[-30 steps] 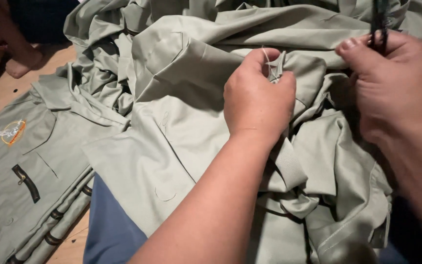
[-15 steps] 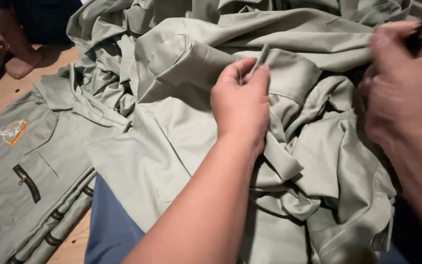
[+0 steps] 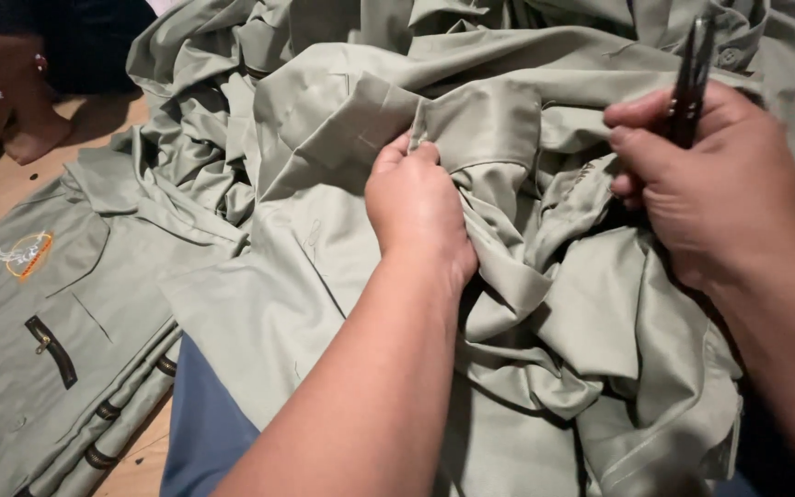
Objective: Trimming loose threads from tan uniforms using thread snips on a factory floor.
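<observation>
Left hand (image 3: 419, 207): pinches a fold of the garment (image 3: 471, 120) between thumb and fingers; wrist rests on the cloth
Right hand (image 3: 710, 179): closed around dark snips (image 3: 692, 78); blades point up, above the cloth
Garment: sage-green, crumpled in a heap across the middle; a flat flap sits just beside the left hand's fingertips
Stack (image 3: 39, 340): folded green jackets at lower left; dark zip pockets, an orange chest emblem
Floor (image 3: 6, 184): wooden, showing at left
Foot (image 3: 11, 92): another person's, top left; painted nails
Blue cloth (image 3: 204, 423): under the garment's lower edge
</observation>
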